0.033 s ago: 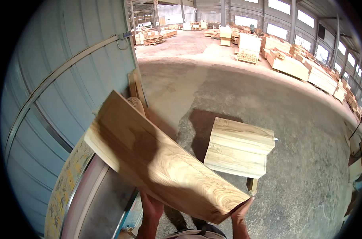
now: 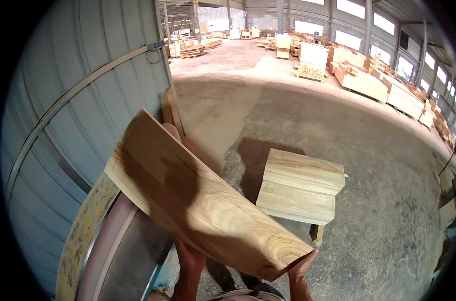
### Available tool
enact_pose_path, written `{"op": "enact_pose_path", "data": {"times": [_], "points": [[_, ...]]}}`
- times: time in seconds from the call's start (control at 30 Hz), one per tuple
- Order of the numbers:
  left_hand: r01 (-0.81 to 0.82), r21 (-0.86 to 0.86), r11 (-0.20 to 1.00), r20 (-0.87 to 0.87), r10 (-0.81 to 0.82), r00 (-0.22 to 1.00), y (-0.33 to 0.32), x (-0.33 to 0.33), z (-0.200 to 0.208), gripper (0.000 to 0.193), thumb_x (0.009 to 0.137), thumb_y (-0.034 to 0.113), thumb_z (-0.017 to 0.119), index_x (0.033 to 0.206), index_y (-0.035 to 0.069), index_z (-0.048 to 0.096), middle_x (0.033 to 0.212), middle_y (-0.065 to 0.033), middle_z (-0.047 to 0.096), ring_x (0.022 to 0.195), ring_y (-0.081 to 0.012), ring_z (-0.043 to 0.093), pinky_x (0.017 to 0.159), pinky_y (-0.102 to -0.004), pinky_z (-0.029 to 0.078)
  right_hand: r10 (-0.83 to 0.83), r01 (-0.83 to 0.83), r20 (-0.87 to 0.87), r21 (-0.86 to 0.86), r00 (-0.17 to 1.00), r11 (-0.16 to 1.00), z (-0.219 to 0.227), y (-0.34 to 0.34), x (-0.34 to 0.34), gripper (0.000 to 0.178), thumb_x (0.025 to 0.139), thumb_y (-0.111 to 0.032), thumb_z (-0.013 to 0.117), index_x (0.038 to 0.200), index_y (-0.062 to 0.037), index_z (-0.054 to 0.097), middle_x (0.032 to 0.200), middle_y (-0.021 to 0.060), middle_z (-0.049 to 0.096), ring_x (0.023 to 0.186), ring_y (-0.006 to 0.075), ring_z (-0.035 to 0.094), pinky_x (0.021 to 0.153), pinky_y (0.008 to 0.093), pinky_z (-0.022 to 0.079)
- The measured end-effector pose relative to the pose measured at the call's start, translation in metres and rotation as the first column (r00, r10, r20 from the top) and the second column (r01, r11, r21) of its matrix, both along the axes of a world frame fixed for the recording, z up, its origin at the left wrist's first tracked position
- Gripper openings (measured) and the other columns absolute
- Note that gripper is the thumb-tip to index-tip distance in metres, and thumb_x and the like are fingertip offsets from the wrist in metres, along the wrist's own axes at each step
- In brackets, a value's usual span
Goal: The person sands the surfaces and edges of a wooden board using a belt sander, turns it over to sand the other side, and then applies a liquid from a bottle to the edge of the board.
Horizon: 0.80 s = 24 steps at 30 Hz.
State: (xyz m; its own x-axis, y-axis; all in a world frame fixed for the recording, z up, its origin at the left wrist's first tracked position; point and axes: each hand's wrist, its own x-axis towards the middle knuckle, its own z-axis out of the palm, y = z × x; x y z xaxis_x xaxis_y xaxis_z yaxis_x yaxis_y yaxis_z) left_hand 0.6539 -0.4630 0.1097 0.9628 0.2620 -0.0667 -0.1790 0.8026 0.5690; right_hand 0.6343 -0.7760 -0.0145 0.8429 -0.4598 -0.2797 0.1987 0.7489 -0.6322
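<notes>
A long, thick wooden board (image 2: 188, 185) with swirling grain slants across the view, its far end up to the left. My left hand (image 2: 190, 258) is closed on its near long edge, the fingers mostly hidden beneath the wood. At the lower right end, my right hand (image 2: 300, 268) grips the board's short edge, thumb along the corner. The board's far left part overlaps a machine (image 2: 132, 256) with a reddish-brown band; whether they touch I cannot tell. Dark shadows lie over the board's face.
To the right, pale carved wooden panels (image 2: 303, 185) lie on a low support above the concrete floor (image 2: 383, 195). A corrugated metal wall (image 2: 87, 80) rises on the left, with wood strips (image 2: 172, 110) leaning at its end. Stacks of lumber (image 2: 360, 83) line the far right.
The board's far end has tipped up very slightly. Both hands keep the same hold.
</notes>
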Motion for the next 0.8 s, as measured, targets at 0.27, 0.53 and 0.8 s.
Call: {"op": "enact_pose_path", "data": {"times": [0.27, 0.53, 0.8], "points": [[-0.178, 0.039, 0.983, 0.059, 0.176, 0.983, 0.005, 0.050, 0.032, 0.065, 0.092, 0.050, 0.038, 0.140, 0.009, 0.024, 0.141, -0.0094, 0.031, 0.128, -0.0280, 0.031, 0.105, -0.0417, 0.028, 0.115, -0.147, -0.161, -0.202, 0.980, 0.968, -0.017, 0.009, -0.027, 0.072, 0.090, -0.061, 0.026, 0.119, 0.0014, 0.050, 0.110, 0.0165, 0.059, 0.097, 0.0258, 0.058, 0.084, 0.0375, 0.046], [-0.308, 0.451, 0.838, 0.151, 0.268, 0.951, -0.008, 0.070, 0.079, 0.041, 0.090, 0.036, 0.050, 0.115, 0.003, 0.048, 0.108, -0.0084, 0.051, 0.097, -0.0175, 0.049, 0.083, -0.0339, 0.040, -0.182, 0.071, -0.116, -0.621, 0.976, 0.781, 0.042, -0.091, -0.017, 0.044, 0.093, -0.045, 0.041, 0.096, -0.0032, 0.055, 0.091, 0.0070, 0.058, 0.079, 0.0154, 0.054, 0.072, 0.0286, 0.044], [-0.206, 0.968, 0.143, 0.228, -0.161, 0.960, -0.080, 0.064, 0.102, 0.019, 0.078, 0.018, 0.067, 0.073, 0.003, 0.057, 0.061, -0.0039, 0.053, 0.057, -0.0101, 0.049, 0.052, -0.0265, 0.040, -0.307, 0.656, 0.632, -0.754, 0.711, -0.033, 0.256, -0.142, -0.009, 0.064, 0.089, -0.051, 0.046, 0.128, -0.0007, 0.039, 0.127, 0.0195, 0.047, 0.121, 0.0298, 0.043, 0.103, 0.0431, 0.031]]}}
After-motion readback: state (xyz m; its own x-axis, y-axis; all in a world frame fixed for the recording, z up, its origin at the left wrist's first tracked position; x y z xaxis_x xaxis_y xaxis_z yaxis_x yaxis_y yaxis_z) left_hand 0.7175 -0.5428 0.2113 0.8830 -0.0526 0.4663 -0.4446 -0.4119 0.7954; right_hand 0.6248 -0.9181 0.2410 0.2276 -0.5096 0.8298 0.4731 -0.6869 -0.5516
